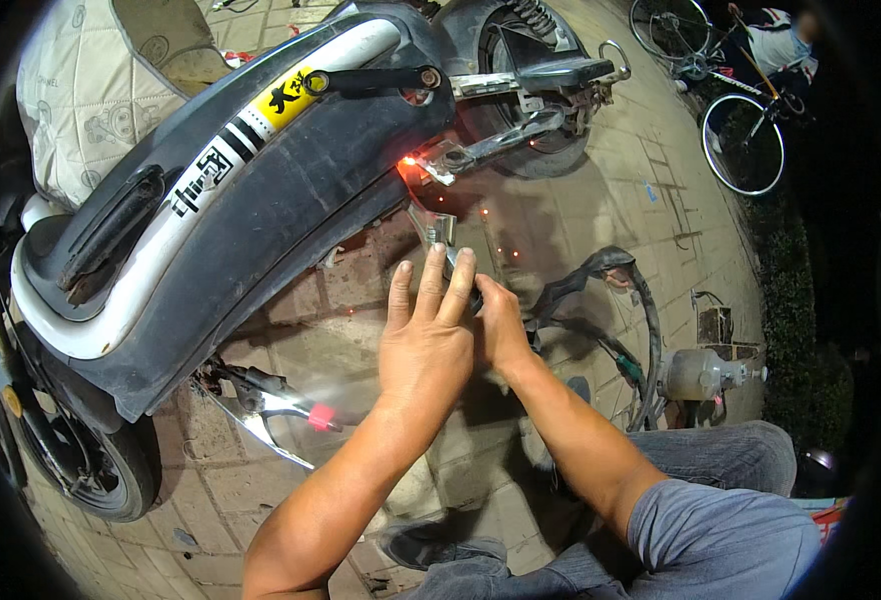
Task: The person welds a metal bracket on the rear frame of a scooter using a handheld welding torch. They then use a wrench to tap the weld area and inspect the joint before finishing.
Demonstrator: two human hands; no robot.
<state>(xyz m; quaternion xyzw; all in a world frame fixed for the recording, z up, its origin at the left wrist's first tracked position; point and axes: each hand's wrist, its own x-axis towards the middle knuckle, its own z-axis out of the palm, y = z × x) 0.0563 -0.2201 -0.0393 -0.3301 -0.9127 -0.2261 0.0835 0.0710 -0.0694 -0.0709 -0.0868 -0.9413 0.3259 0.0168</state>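
Observation:
My left hand [426, 350] reaches out over a small metal piece [441, 228], its fingers stretched and apart. Fingertips meet the near end of that piece. Beside it, my right hand [501, 325] is closed with the fingers curled; a bit of something dark shows there, mostly hidden. Ahead of both hands, an orange-red glow [410, 162] burns at the lower edge of a scooter's dark body panel [311, 190], near a metal bracket [446, 165]. Several tiny orange sparks [486, 212] show on the ground side of it.
Dark cables [653, 350] loop on the paving to the right, near a clear-and-grey cylindrical part [696, 375]. A pink-red capped item [323, 416] lies left of my forearm. The scooter's rear wheel [551, 150] is ahead. A person with a bicycle [746, 140] is at far right.

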